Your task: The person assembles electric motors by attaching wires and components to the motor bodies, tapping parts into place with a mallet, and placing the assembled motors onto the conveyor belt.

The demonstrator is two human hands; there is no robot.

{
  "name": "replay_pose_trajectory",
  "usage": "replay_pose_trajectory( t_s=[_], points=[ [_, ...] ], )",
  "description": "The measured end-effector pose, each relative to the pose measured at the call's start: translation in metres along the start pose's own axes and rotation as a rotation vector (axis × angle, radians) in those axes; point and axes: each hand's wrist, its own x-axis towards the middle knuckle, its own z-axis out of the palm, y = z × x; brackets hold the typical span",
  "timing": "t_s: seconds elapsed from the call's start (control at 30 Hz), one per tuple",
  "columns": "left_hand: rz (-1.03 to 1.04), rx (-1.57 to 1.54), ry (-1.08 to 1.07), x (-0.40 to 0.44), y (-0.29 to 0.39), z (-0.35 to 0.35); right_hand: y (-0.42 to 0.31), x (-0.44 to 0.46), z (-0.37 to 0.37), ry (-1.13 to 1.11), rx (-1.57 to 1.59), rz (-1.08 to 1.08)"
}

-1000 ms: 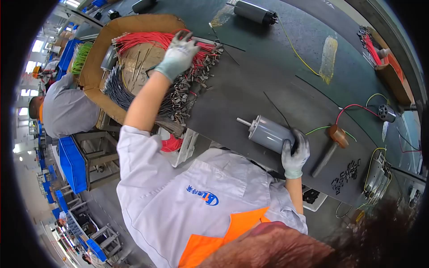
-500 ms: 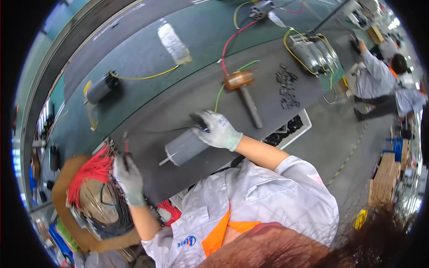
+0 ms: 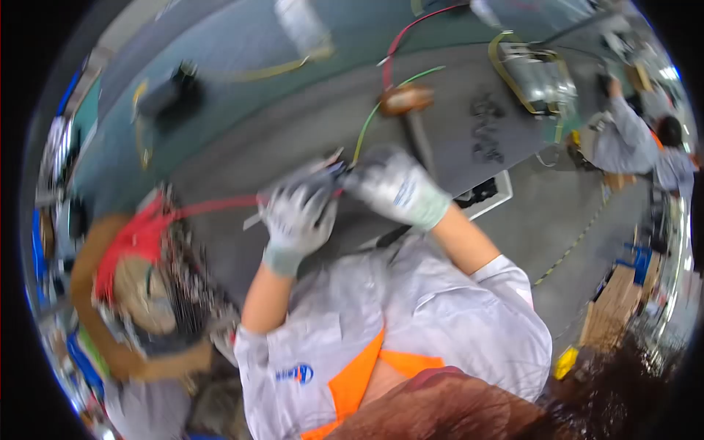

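Note:
A red wire (image 3: 216,207) runs from the bundle on the left into the curled fingers of my gloved left hand (image 3: 301,216). Close beside it, my gloved right hand (image 3: 400,187) has its fingers drawn together, blurred, over something dark I cannot make out. The grey motor is largely hidden by my hands; a short shaft (image 3: 251,221) shows left of them. A green wire (image 3: 364,132) rises from near my right fingertips. Beyond that hand lies a mallet with a brown head (image 3: 408,100).
A cardboard box (image 3: 92,293) holds red wires (image 3: 132,246) and dark wires. Small black parts (image 3: 486,128) and several metal cylinders (image 3: 539,81) lie at the right. A dark motor (image 3: 170,92) sits at the back left. A co-worker (image 3: 627,139) is at the far right.
My left hand has moved right from the box to the motor, drawing a red wire along. My right hand has shifted to the motor's far end. The view has swung round.

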Motion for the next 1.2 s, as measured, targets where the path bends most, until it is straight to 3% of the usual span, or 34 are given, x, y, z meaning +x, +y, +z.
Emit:
replay_pose_trajectory(
  t_s=[0.13, 0.23, 0.33, 0.47, 0.57, 0.7, 0.8, 0.87, 1.03, 1.17, 1.2],
  points=[
    [0.108, 0.024, -0.069, 0.027, 0.000, -0.009, -0.010, 0.013, -0.005, 0.054, 0.063, 0.016],
    [-0.031, -0.002, -0.033, 0.003, -0.012, 0.001, -0.010, 0.009, -0.002, 0.011, 0.090, 0.067],
    [-0.071, -0.046, -0.005, 0.001, -0.011, 0.000, -0.004, 0.000, -0.002, 0.039, 0.410, 0.419],
    [-0.064, -0.045, 0.003, 0.007, -0.012, -0.006, -0.005, 0.000, 0.014, 0.212, 0.482, 0.257],
    [-0.121, 0.015, 0.035, 0.007, -0.014, -0.004, 0.001, 0.009, 0.017, 0.174, 0.433, 0.204],
    [-0.130, -0.215, 0.070, 0.009, -0.009, -0.002, 0.005, 0.013, 0.016, 0.139, 0.329, 0.091],
    [-0.097, -0.288, -0.120, 0.005, -0.010, -0.009, 0.003, 0.011, 0.017, 0.126, 0.261, 0.022],
    [-0.081, -0.240, -0.120, 0.003, -0.011, -0.006, 0.001, 0.009, 0.020, 0.123, 0.203, -0.033],
    [-0.026, -0.116, -0.115, 0.008, -0.012, -0.005, 0.002, 0.012, 0.016, 0.206, 0.262, -0.065],
    [-0.054, -0.136, -0.084, 0.011, -0.008, -0.008, 0.005, -0.002, 0.026, 0.225, 0.148, 0.067],
    [-0.077, -0.148, -0.067, 0.015, -0.006, -0.005, 0.002, -0.005, 0.032, 0.182, 0.241, 0.132]
  ],
)
